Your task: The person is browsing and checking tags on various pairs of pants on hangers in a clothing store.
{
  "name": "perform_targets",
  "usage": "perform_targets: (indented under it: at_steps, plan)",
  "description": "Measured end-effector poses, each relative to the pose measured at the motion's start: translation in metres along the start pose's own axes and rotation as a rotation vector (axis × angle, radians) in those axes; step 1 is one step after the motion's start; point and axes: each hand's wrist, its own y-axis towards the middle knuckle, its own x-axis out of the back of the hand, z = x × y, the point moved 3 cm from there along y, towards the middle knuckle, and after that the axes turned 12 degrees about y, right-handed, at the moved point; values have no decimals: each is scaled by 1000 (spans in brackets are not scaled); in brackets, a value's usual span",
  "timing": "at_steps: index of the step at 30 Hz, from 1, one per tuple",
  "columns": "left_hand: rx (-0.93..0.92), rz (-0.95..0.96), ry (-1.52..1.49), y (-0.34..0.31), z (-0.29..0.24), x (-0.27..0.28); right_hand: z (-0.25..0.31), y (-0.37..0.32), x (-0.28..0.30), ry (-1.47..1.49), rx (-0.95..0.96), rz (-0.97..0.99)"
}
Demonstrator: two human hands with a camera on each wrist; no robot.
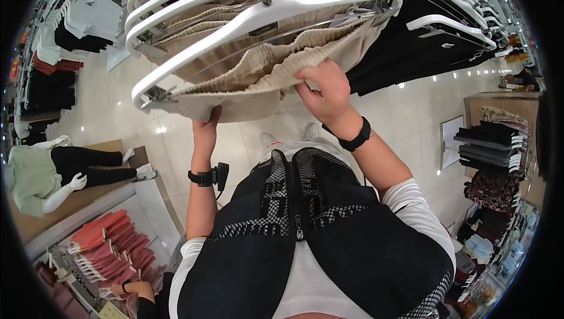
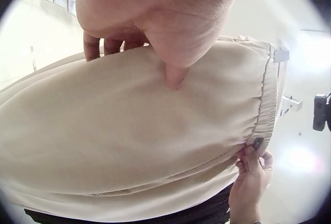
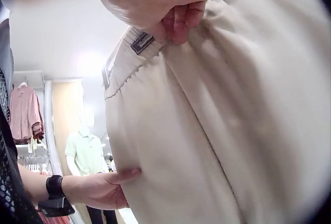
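Head view, garment: beige garment (image 1: 252, 81) clipped under a white hanger (image 1: 264, 16), ahead of and above the chest.
Head view, long axis: waistband (image 1: 276, 63) running along the hanger bar, from lower left to upper right.
Head view, right hand (image 1: 326, 93): nearer the hanger's right end, fingers closed on the gathered waistband.
Head view, left hand (image 1: 207, 126): below the hanger's left half, at the cloth's lower edge; grip hidden here.
Left wrist view, left hand (image 2: 155, 12): thumb pressed into the cloth's face, fingers curled behind it, cloth pinched between.
Left wrist view, right hand (image 2: 252, 180): well apart along the waistband, pinching its edge beside a small label.
Right wrist view, right hand (image 3: 170, 4): fingertips pinching the waistband just beside the sewn label (image 3: 140, 42).
Right wrist view, left hand (image 3: 103, 188): lower on the same cloth, thumb on the front.
Right wrist view, background: mannequin (image 3: 85, 151) in a green shirt, far behind.
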Motion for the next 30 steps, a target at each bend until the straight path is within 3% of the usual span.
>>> perform_targets:
  at_steps: [2, 5, 11, 17, 20, 27, 30]
  plan:
    - [47, -3, -4, -2, -7, 0, 2, 14, 0, -15, -121, 56]
    - [70, -15, 8, -4, -15, 1, 1, 30, 2, -202, -347, 326]
    - [72, -27, 4, -5, -13, 1, -6, 61, 6, -166, -307, 436]
    - [84, -46, -6, -9, -10, 3, 2, 77, 14, -131, -538, 607]
    - [107, -26, -7, -9, -2, 6, 4, 78, 20, -122, -564, 536]
    - [97, 48, 85, -12, -3, 12, 12, 60, 40, -126, -353, 304]
    - [-60, -83, -172, -14, -19, 18, 2, 47, 66, -14, -369, 96]
